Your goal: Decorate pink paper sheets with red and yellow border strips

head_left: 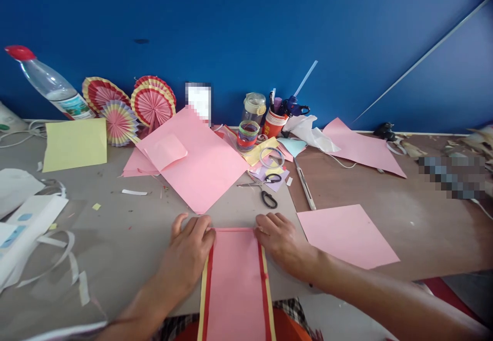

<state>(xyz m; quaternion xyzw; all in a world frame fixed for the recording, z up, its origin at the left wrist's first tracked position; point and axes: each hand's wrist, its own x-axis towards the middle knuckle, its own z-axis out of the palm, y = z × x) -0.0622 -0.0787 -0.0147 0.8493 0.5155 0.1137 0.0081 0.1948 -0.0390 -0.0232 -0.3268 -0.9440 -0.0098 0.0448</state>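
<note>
A long layered paper strip, pink on top with red and yellow borders, lies lengthwise from the table's near edge toward me. My left hand presses flat on its far left corner, fingers stretched forward. My right hand rests flat on the far right corner, fingers pointing at the strip's folded far edge. Neither hand holds anything else. A large pink sheet lies just beyond the strip, and another pink sheet lies right of my right hand.
Black-handled scissors lie beyond my right hand, beside a craft knife. Paper fans, a plastic bottle, a yellow sheet, tape rolls and a red pen cup line the blue wall. White scraps litter the left.
</note>
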